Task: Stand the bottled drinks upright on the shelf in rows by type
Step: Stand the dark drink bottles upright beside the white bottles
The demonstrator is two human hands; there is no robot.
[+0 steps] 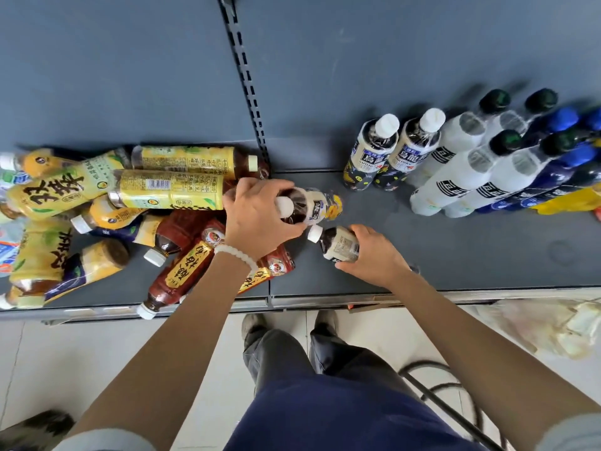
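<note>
Grey shelf (pixel 455 249): dark metal, two bays split by a slotted upright (pixel 247 79); you stand at its front edge.
Left hand (pixel 260 219): your fingers are curled round the neck end of a dark tea bottle (pixel 312 208) with a white cap; it lies on its side, base pointing right. A white bead bracelet (pixel 235 253) sits on that wrist.
Right hand (pixel 370 255): wrapped round the body of a second tea bottle (pixel 338 244), cream label up, white cap toward the left hand. Whether it rests on the shelf or is lifted off it, you cannot tell.
Gap between the two: caps nearly touching.
Standing rows: at right rear, two matching tea bottles (pixel 390 151) upright, then white bottles (pixel 461 177) with dark caps, then blue bottles (pixel 559 164) beside those.
Loose heap (pixel 113 203): left bay, yellow-labelled and red-labelled bottles lying crossed over each other, some overhanging the front lip.
</note>
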